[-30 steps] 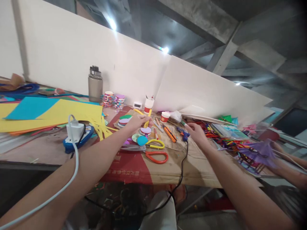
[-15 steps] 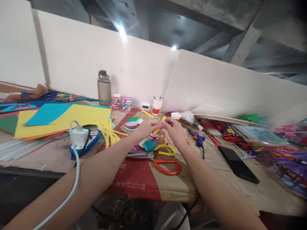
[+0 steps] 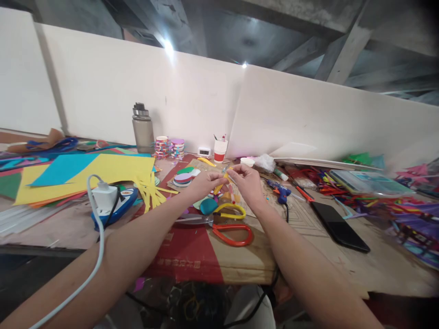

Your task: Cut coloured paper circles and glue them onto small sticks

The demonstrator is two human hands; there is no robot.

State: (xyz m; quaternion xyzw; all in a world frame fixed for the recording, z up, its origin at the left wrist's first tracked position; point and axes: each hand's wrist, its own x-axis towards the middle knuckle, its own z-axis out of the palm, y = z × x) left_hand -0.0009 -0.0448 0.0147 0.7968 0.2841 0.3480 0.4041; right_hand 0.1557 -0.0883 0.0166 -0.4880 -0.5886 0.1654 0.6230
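A narrow yellow paper strip (image 3: 219, 186) runs between my two hands over the middle of the table. My left hand (image 3: 208, 182) pinches its lower end, and my right hand (image 3: 244, 179) has its fingertips closed on the upper end. Just below the hands lie scissors with red and yellow handles (image 3: 235, 234), partly under a teal rounded piece (image 3: 208, 206). Left of my left hand sits a small stack of coloured paper discs (image 3: 183, 178). Whatever lies directly behind my fingers is partly hidden.
Yellow paper cut into strips (image 3: 151, 192) and a power strip with a white charger (image 3: 106, 196) are on the left. A bottle (image 3: 142, 132) and a paper cup (image 3: 220, 151) stand at the back. To the right are a blue glue gun (image 3: 283, 194) and a phone (image 3: 339, 226).
The view has shifted slightly, moving the scene a little to the left. Both hands stay together on the yellow strip, with only small finger movement.
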